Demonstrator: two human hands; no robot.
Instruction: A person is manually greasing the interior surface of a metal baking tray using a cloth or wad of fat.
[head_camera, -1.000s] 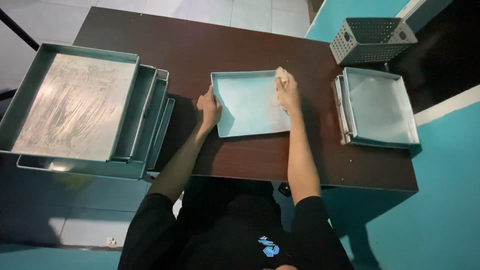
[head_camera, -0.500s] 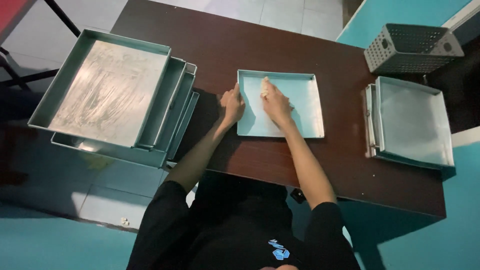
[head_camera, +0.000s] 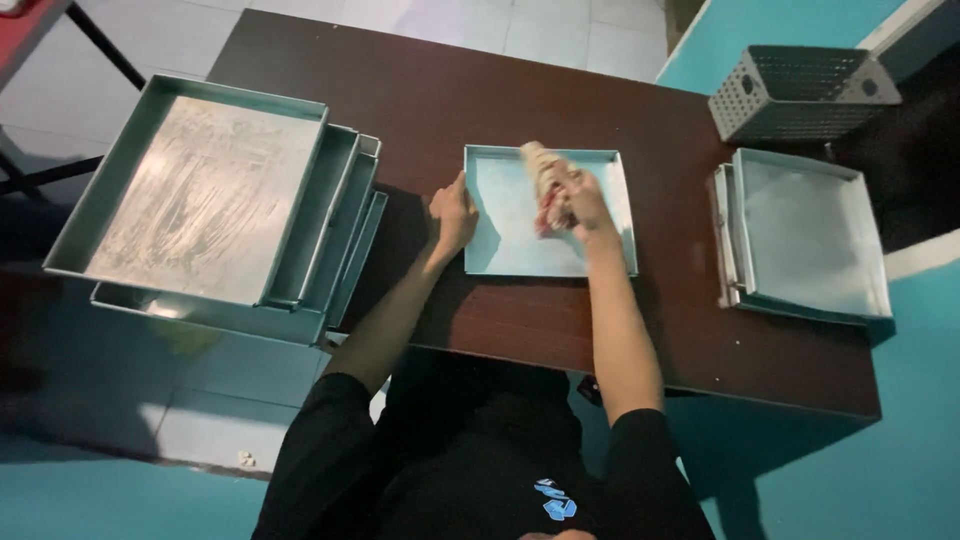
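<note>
A person seated at a dark brown tabletop (head_camera: 420, 90) works on a shallow square metal tray (head_camera: 505, 235) at frame centre. The right hand (head_camera: 575, 200) is clenched round a wadded cloth (head_camera: 545, 170), pale w/ a reddish patch, pressed to the tray floor in its upper-right part. The left hand (head_camera: 452, 215), fingers flat and released, rests on the tray's left rim. A stack of larger trays (head_camera: 200, 200) overhangs the tabletop's left edge; two nested trays (head_camera: 810, 235) lie at right, a perforated metal basket (head_camera: 800, 90) upper right.
</note>
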